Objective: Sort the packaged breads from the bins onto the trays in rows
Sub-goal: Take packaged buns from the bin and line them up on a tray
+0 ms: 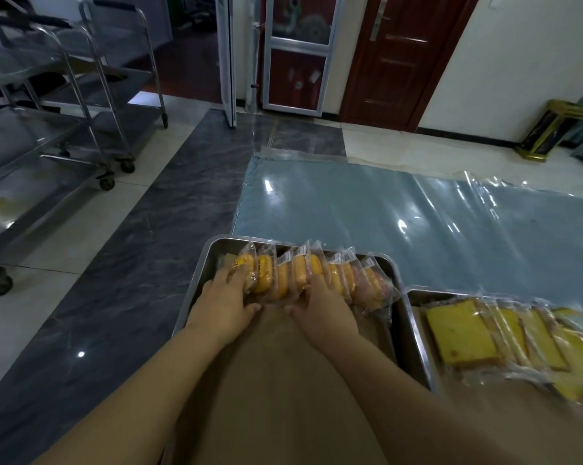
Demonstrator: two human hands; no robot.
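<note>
two carts [32, 135] stood left; blue sheet [384, 213] behind. left tray [223, 241]: one bread row [293, 273], left hand [223, 298] and right hand [320, 308] pressed flat against it. right tray [417, 292]: cake slices [468, 333].

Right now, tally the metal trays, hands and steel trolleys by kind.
Metal trays: 2, left tray and right tray
Hands: 2, left hand and right hand
Steel trolleys: 2, near trolley and far trolley
Total: 6

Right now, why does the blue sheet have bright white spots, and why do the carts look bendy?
In the head view, the spots are light glaring off the glossy blue sheet; the wide lens bends the steel carts near the left edge; the picture's bottom, nearest the camera, looks soft.
</note>
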